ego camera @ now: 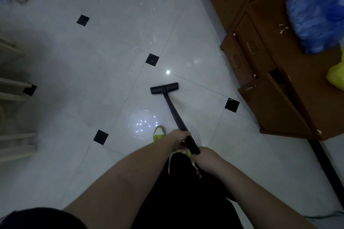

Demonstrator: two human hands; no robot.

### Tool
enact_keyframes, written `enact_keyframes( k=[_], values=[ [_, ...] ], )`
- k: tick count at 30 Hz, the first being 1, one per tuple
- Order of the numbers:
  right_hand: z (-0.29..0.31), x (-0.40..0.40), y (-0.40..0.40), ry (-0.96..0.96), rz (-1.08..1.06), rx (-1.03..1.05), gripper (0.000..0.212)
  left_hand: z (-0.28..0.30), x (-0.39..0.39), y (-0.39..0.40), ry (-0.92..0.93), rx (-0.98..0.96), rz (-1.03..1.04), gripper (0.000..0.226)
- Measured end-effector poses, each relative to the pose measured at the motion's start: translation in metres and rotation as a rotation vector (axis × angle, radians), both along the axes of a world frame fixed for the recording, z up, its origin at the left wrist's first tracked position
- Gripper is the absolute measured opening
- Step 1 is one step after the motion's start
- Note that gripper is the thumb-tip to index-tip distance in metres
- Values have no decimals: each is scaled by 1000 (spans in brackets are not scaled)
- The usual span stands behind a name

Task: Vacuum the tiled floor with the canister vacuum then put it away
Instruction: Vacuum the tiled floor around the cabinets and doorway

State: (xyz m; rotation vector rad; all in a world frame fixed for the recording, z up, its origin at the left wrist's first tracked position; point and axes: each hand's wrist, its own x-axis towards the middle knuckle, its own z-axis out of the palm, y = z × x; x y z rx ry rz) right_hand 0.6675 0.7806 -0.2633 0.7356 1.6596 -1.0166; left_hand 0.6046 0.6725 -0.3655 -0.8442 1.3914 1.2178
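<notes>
On the white tiled floor (104, 57), near the middle of the view, the black floor head (164, 88) of the vacuum lies flat on a tile just below a small black diamond inset (152, 59). From its centre the black wand (174, 115) rises diagonally toward the lower right, into the person's hands. Left hand (179, 138) is wrapped around the wand higher up its length, fingers curled closed on it; right hand (205, 160) is closed on the wand's near end, just behind the left, the two hands close together but not touching. Both bare forearms reach in from the bottom edge, over dark clothing. One yellow-green shoe (159, 133) shows on the floor just left of the left hand, beside a ring of small light reflections. The vacuum's canister body is not visible. Right of the wand stands a brown wooden cabinet (279, 83) with drawers and metal handles; a blue plastic bag (316, 9) and a yellow bag (337, 76) rest on its top. Pale wooden rails (13, 87) run along the left edge, and blurred items lie at upper left.
</notes>
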Motion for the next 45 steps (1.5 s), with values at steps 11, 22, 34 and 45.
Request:
enact_keyframes(
  k=[11, 22, 34, 45],
  values=[
    [-13, -42, -71, 44, 179, 24, 31, -12, -22, -56, 84, -102, 156, 16],
    [1, -34, -132, 61, 390, 68, 17, -14, -4, -126, 34, -86, 239, 12],
    [-6, -75, -244, 11, 280, 39, 11, -18, -34, -237, 100, -32, 454, 18],
    [-22, -124, -303, -53, 180, -25, 22, -24, -81, -305, 101, -50, 500, 34]
  ],
)
